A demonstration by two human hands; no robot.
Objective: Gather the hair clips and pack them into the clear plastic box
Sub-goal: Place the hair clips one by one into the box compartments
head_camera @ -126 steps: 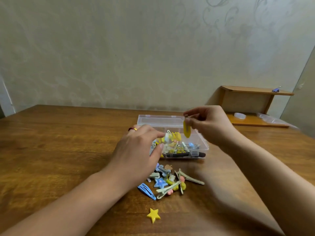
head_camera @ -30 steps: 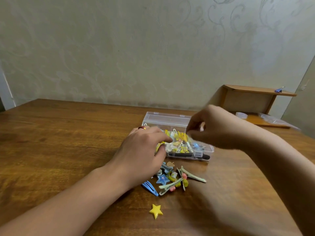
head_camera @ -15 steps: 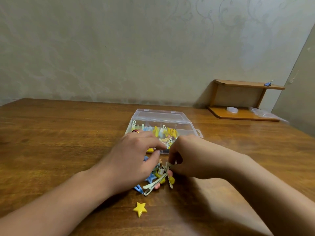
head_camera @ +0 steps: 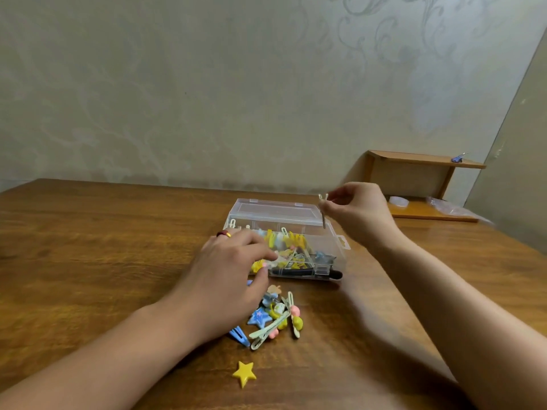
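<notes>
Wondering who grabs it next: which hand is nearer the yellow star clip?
Left. The left hand lies just beyond the yellow star clip; the right hand is raised above the box's far right corner.

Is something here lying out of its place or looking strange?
Yes: a yellow star clip lies alone on the table, apart from the clip pile. A black clip pokes past the clear plastic box.
</notes>
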